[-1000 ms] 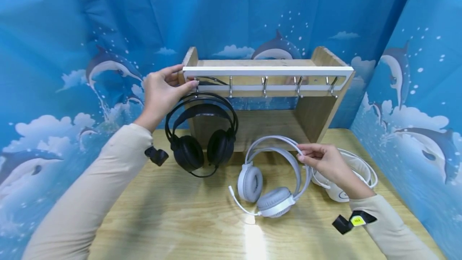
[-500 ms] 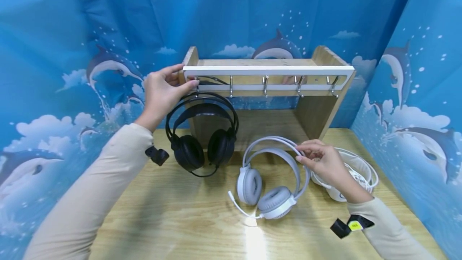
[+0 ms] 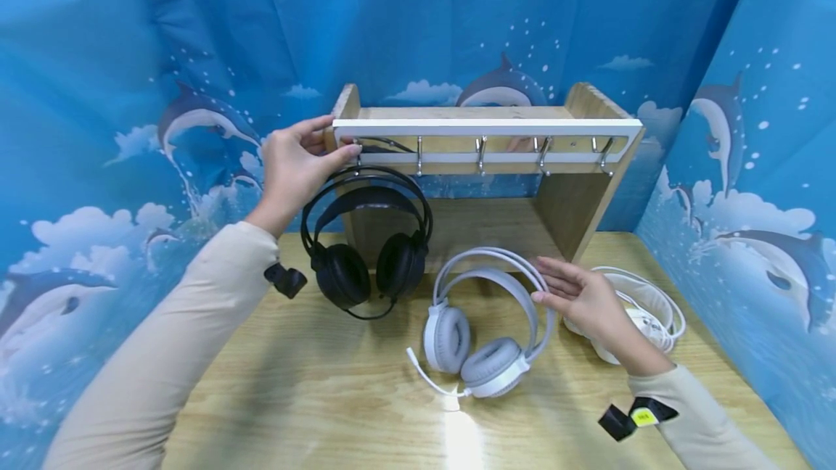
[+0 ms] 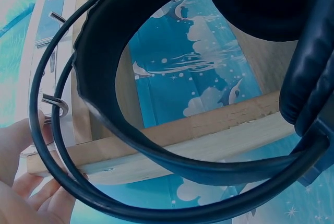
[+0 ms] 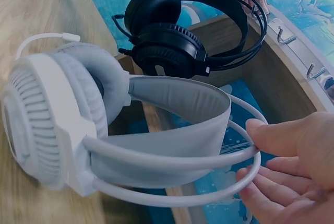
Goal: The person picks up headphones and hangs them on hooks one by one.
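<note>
My left hand (image 3: 294,165) grips the left end of the white hook rail (image 3: 490,158) on a wooden shelf unit, its thumb in front. From the leftmost hook just beside that hand hangs a black headset (image 3: 346,274), also large in the left wrist view. A white headset (image 3: 494,368) with a boom microphone stands tilted in front of the shelf; whether all its weight is on the table cannot be told. My right hand (image 3: 583,307) is at the right side of its headband. In the right wrist view, the extended fingers and thumb (image 5: 261,131) lightly touch the thin outer bands.
A white fabric basket (image 3: 653,296) with a looped white cable stands behind the right hand. Several metal hooks (image 3: 543,157) line the rail. The wooden table (image 3: 313,397) lies in front, and a blue dolphin-print curtain (image 3: 405,20) surrounds the back and sides.
My right fingers have loosened and straightened from a pinch on the white headband. The white headset has shifted slightly left. My left hand and the black headset keep their places.
</note>
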Available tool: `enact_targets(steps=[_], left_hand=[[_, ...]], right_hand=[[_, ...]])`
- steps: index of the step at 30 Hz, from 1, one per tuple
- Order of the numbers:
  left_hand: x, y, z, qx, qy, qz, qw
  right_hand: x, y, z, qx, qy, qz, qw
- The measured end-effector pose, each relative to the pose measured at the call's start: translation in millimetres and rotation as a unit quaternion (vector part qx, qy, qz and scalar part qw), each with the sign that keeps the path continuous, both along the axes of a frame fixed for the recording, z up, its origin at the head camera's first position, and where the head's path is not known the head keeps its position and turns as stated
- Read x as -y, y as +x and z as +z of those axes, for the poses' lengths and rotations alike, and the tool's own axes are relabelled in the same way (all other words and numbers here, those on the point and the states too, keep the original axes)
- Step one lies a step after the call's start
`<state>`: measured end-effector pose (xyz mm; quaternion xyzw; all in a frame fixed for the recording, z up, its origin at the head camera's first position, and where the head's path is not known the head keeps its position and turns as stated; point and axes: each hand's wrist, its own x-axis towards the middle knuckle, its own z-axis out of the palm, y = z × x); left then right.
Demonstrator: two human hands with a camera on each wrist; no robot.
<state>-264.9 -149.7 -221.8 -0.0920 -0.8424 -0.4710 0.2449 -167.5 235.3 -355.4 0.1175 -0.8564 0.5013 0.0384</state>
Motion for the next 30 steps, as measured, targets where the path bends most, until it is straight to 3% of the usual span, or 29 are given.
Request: enact_targets(steps=[7, 18, 23, 30], left_hand=[[-0.7, 0.0, -0.1, 0.000, 0.000, 0.001, 1.0000], [-1.5, 1.6, 0.4, -0.001, 0.003, -0.001, 1.0000], [-0.6, 1.6, 0.0, -0.006, 0.002, -0.002, 1.0000], [-1.0, 1.3, 0.2, -0.005, 0.002, -0.005, 1.0000]], right_hand=[[-1.0, 0.3, -7.3, 0.040, -0.020, 0.010, 0.999], [-2.1, -0.6, -7.3, 0.084, -0.035, -0.006, 0.996], [-2.1, -1.5, -6.2, 0.089, -0.044, -0.014, 0.995], [-3.4, -0.3, 0.8, 0.079, -0.031, 0.007, 0.996]])
